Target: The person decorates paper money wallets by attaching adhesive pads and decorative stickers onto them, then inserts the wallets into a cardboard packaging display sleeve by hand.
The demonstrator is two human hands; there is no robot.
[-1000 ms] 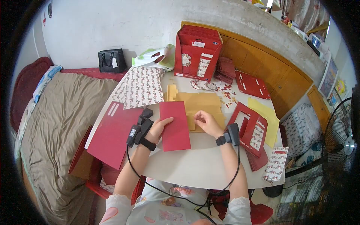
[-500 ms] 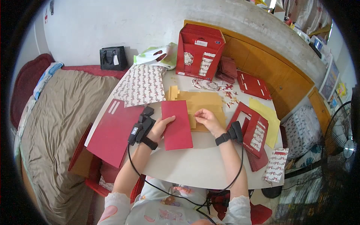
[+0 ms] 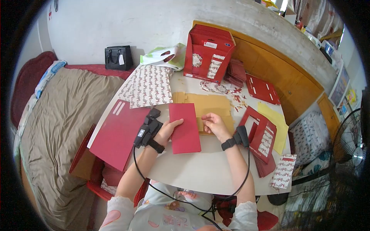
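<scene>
A plain red money wallet (image 3: 186,133) is upright lengthwise over the near part of the white table. My left hand (image 3: 168,129) grips its left edge, thumb on top and fingers hidden beneath. To the right of the wallet, my right hand (image 3: 214,125) hovers over a flat tan cardboard piece (image 3: 216,103), with its fingers curled in and the thumb and forefinger close together. Whatever they may hold is too small to make out. Each wrist carries a black strapped device with a cable.
A red display box (image 3: 210,54) stands at the back. Patterned sheets (image 3: 150,86) and a large red sheet (image 3: 121,133) lie left. Printed red packs (image 3: 259,133) and yellow paper (image 3: 275,127) lie right. Paper scraps (image 3: 239,102) are scattered behind the cardboard. A fan (image 3: 352,150) stands far right.
My right hand's fingers have curled inward a little more beside the wallet. My left hand keeps its hold. The whole view has shifted slightly.
</scene>
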